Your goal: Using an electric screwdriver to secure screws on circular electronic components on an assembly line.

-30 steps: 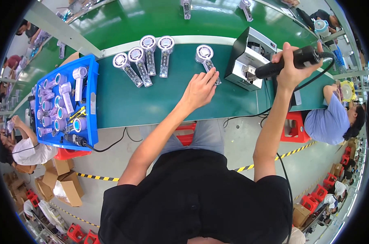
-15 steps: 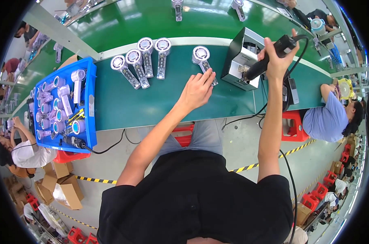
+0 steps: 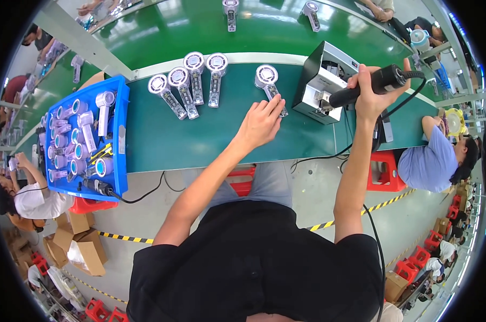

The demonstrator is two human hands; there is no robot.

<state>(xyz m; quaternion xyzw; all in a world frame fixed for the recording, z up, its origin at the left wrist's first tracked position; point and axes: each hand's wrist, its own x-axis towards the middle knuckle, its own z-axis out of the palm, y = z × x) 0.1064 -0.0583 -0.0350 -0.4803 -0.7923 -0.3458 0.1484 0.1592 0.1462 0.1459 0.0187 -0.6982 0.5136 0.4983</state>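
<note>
My left hand [image 3: 261, 122] lies over the lower handle end of a handheld fan [image 3: 266, 76], its fingers closed on the handle. The fan has a round head with a pale purple rim and an opened handle with inner parts showing. My right hand [image 3: 369, 94] is wrapped round a black electric screwdriver [image 3: 346, 97] with a cable from its rear. The screwdriver's nose points left, at the metal front of a box-shaped screw feeder [image 3: 319, 86]; whether the bit touches it I cannot tell. Several similar fans [image 3: 179, 78] lie side by side left of my left hand.
A blue bin [image 3: 121, 131] on the left holds several purple fans and a second screwdriver [image 3: 98, 187]. A green belt [image 3: 269, 27] behind a pale rail carries more fans. Black cables [image 3: 318, 159] hang by the table's front edge. Co-workers sit on both sides.
The screwdriver has tilted to a more level pose, its rear end lower and further right, with its nose still at the feeder. My left hand stays on the fan. The whole view has shifted slightly.
</note>
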